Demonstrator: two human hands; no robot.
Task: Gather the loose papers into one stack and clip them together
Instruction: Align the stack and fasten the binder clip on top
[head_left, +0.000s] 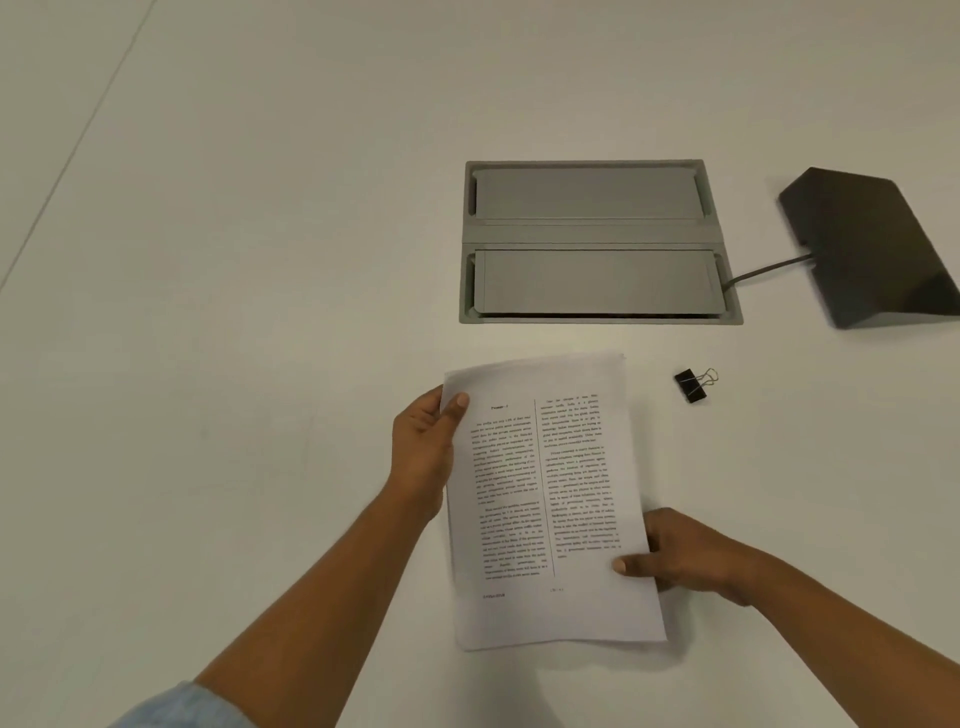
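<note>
Left hand (423, 447) and right hand (680, 556) each pinch opposite edges of the paper stack (550, 499) over the near table; risk: sheets fan out when one hand frees toward the binder clip (693, 384), lying far-right.

Bare forearms and one sleeve.
The left arm (311, 597) wore a light blue sleeve (182, 709) at the frame's lower edge; both forearms were bare.
</note>
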